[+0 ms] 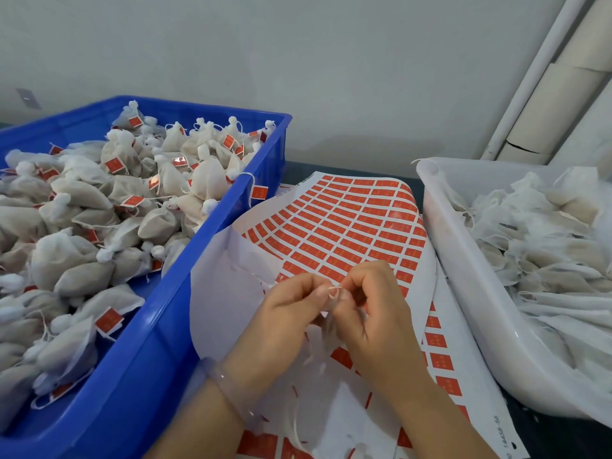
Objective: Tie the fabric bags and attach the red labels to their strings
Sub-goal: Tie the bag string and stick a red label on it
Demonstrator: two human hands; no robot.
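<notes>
Both grips, left hand [289,309] and right hand [372,311], pinch thin string [332,289] above sheer white fabric bag [327,327].

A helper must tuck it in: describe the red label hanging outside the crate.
Find the blue crate on the left. Along its right-hand wall, near the far corner, a string crosses the rim. The red label on it dangles outside; the crate's other labels lie inside.

A blue crate [165,326] is sitting on the dark surface [569,442] to your left, a white tub [463,260] to your right. A white pipe [533,77] and what may be cardboard tubes [569,94] are leaning against the grey wall [298,61].
</notes>
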